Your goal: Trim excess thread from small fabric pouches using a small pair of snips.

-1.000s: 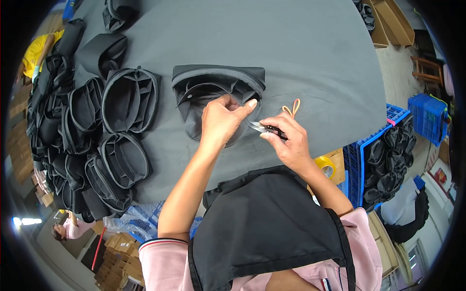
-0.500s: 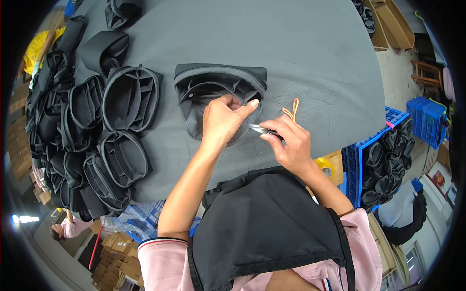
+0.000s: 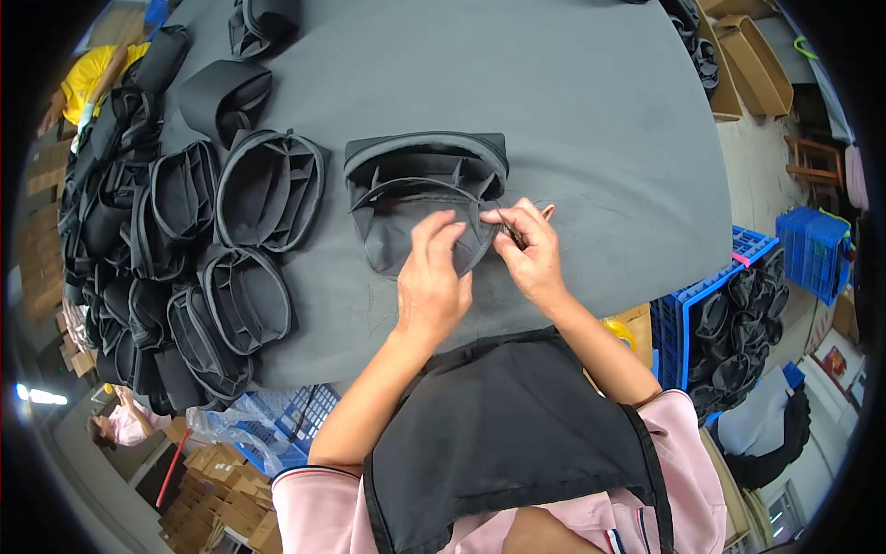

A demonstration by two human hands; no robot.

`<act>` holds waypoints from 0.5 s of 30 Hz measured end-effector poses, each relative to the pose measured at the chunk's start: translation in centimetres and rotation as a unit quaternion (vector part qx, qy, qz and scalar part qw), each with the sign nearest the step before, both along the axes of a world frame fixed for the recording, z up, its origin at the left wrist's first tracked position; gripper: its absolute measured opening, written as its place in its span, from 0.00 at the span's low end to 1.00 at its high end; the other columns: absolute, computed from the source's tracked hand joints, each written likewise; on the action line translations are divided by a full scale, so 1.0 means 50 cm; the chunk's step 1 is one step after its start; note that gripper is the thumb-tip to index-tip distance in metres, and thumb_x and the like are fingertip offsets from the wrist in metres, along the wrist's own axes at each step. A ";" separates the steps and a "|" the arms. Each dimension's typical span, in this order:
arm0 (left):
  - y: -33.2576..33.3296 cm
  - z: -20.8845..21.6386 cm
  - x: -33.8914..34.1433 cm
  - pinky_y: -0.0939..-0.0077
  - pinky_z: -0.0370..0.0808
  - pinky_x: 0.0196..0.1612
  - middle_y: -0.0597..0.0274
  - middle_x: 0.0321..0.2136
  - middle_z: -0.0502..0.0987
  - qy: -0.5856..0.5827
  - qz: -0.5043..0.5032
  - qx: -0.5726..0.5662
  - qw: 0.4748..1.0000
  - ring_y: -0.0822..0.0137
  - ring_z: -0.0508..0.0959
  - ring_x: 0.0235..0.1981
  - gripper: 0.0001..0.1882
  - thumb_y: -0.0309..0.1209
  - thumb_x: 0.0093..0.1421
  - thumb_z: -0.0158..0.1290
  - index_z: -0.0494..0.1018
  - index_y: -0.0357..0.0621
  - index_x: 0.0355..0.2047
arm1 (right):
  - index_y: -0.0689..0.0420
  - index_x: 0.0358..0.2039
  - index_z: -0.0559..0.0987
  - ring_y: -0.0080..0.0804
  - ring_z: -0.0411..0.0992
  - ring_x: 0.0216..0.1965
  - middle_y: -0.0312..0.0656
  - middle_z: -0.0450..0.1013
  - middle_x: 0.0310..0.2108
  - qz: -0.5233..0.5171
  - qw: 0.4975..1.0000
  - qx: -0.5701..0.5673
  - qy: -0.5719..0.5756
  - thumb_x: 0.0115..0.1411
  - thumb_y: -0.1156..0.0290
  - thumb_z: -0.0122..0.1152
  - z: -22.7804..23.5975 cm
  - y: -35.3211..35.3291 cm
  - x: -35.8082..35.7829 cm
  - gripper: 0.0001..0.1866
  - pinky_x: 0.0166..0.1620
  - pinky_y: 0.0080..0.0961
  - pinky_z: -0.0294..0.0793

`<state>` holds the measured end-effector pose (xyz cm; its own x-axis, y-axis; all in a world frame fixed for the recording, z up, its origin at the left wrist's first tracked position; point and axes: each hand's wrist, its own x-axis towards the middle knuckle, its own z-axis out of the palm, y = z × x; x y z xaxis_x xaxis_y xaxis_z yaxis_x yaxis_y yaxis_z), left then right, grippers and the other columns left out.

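A black zippered pouch (image 3: 420,148) with inner dividers lies open-topped on the table in front of me. My left hand (image 3: 432,282) rests over its near side, fingers loosely bent and apart, with no object seen in them. At the pouch's right edge, my right hand (image 3: 533,247) is closed around small thread snips (image 3: 510,231). Its thumb and fingertips touch the pouch's rim there. A bit of the snips' orange cord loop (image 3: 548,211) shows behind the fingers; most of the tool is hidden in the hand.
Several similar black pouches (image 3: 270,189) are piled along the table's left side. A blue crate (image 3: 678,323) full of pouches stands at the right, beside a yellow tape roll (image 3: 620,331). Cardboard boxes (image 3: 217,499) and two other people, one in yellow (image 3: 92,78), are farther off.
My left hand has come out from the pouch's right rim and moved down and right, its pinch loosened. My right hand has moved up and left to the rim with the snips.
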<state>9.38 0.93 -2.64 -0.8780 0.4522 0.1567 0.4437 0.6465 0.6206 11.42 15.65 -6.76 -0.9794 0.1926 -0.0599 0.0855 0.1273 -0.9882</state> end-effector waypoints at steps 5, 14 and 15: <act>-0.010 0.007 -0.006 0.68 0.76 0.30 0.56 0.36 0.72 -0.030 -0.004 0.034 0.999 0.53 0.77 0.30 0.19 0.21 0.43 0.60 0.69 0.38 0.37 | 0.59 0.31 0.79 0.29 0.65 0.23 0.37 0.66 0.22 0.150 0.983 0.085 0.060 0.47 0.80 0.61 -0.008 0.060 -0.010 0.09 0.27 0.23 0.63; -0.003 0.001 -0.052 0.80 0.67 0.32 0.67 0.26 0.71 -0.440 -0.116 0.111 0.884 0.72 0.69 0.26 0.10 0.33 0.57 0.54 0.73 0.35 0.30 | 0.59 0.29 0.79 0.25 0.61 0.20 0.33 0.64 0.18 0.368 0.930 0.016 0.013 0.52 0.67 0.60 -0.008 0.152 -0.069 0.08 0.38 0.24 0.63; -0.004 0.001 -0.055 0.83 0.66 0.33 0.70 0.26 0.70 -0.590 -0.053 0.170 0.788 0.77 0.66 0.28 0.10 0.32 0.58 0.53 0.73 0.36 0.31 | 0.59 0.29 0.79 0.25 0.61 0.20 0.33 0.64 0.18 0.366 0.931 0.014 0.013 0.52 0.67 0.60 -0.017 0.140 -0.052 0.08 0.38 0.24 0.63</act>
<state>6.65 0.74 -2.59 -0.4638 0.6404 -0.6122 -0.5307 0.3525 0.7708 8.81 22.65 -7.58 -0.8502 -0.5249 -0.0400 -0.0579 0.1688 -0.9839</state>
